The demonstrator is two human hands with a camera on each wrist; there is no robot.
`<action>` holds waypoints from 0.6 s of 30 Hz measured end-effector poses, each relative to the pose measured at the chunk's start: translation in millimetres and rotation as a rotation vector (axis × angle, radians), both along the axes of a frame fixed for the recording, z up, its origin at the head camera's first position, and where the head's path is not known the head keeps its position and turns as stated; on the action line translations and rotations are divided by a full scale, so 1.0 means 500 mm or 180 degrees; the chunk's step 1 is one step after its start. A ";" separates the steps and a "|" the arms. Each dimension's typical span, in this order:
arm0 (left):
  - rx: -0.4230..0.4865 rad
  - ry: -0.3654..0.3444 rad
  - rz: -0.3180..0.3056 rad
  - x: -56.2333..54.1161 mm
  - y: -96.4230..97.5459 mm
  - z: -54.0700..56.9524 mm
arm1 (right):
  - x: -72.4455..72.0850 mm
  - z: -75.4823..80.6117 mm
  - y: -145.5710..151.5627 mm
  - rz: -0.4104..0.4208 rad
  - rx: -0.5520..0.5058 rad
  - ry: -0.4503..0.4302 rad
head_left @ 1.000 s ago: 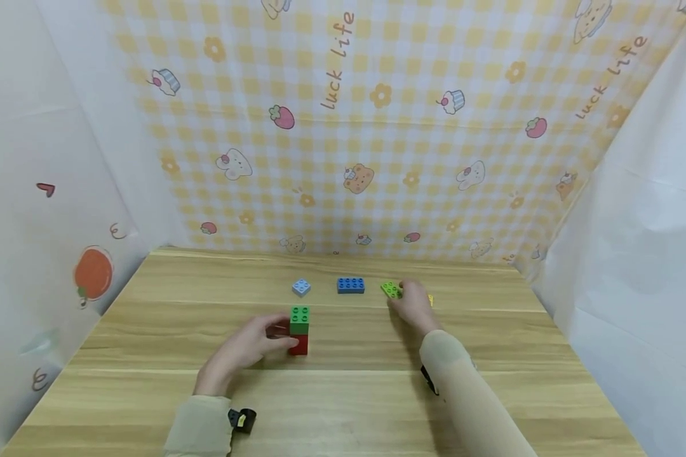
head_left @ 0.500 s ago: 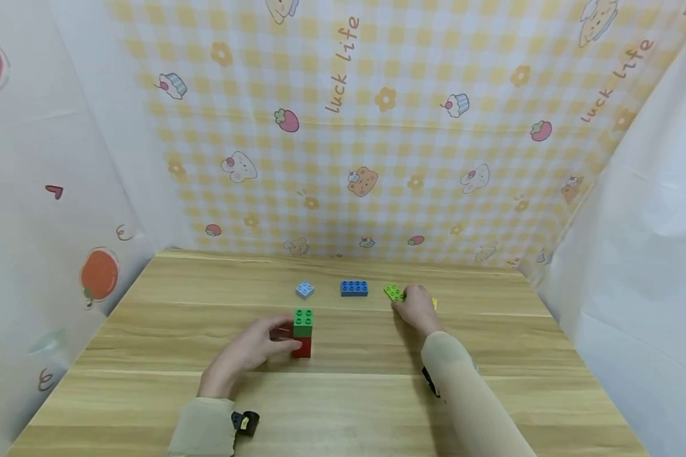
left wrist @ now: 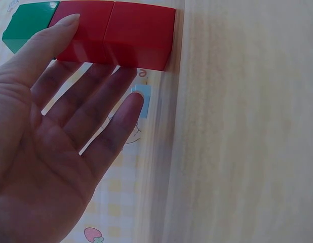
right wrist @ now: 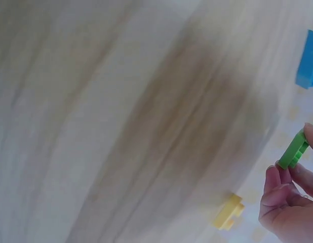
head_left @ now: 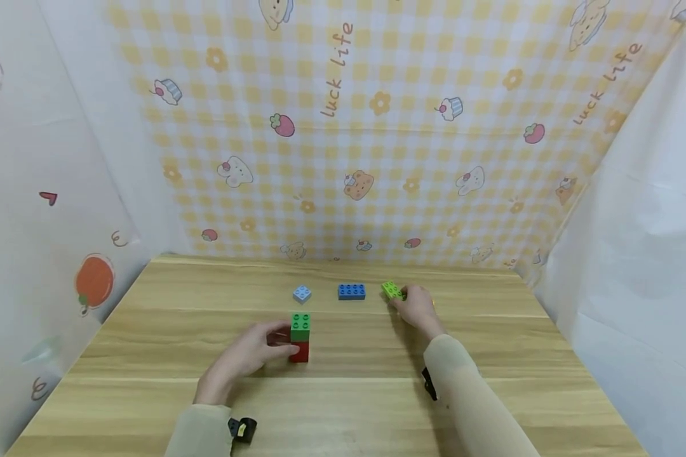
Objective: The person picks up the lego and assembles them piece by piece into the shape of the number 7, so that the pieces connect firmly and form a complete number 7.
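A stack of blocks stands upright on the table, a green block [head_left: 300,327] on top and red ones [head_left: 303,353] below; the left wrist view shows two red blocks [left wrist: 139,35]. My left hand [head_left: 246,355] holds the stack from its left side, thumb on the upper red block and fingers behind. Further back to the right, my right hand [head_left: 422,312] pinches a lime green brick [head_left: 391,290] between thumb and fingertips. In the right wrist view this brick [right wrist: 292,149] is tilted, with its studs facing away.
A light blue brick [head_left: 302,294] and a longer blue brick [head_left: 351,292] lie behind the stack, towards the patterned cloth [head_left: 354,152]. A yellow brick [right wrist: 229,211] sits close to my right hand, mostly hidden behind it in the head view.
My right hand has taken hold of the lime green brick, which has turned slightly, and now covers more of the yellow brick. My left hand and the stack stay in place.
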State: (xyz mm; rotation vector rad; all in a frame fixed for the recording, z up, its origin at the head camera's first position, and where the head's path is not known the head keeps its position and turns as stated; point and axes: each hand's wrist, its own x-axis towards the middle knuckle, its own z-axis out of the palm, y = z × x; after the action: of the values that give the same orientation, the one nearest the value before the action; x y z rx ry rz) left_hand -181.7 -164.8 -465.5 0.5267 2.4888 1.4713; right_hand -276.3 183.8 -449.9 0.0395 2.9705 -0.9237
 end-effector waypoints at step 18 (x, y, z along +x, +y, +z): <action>0.0030 -0.0048 0.0028 0.002 0.001 0.003 | 0.040 0.034 -0.073 0.0486 -0.0757 0.0460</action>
State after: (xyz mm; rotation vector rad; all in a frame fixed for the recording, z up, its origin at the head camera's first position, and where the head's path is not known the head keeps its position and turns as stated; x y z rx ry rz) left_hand -180.6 -164.6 -464.2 0.5050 2.4771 1.4856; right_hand -256.3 147.2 -432.6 -0.2666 2.9126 -1.3000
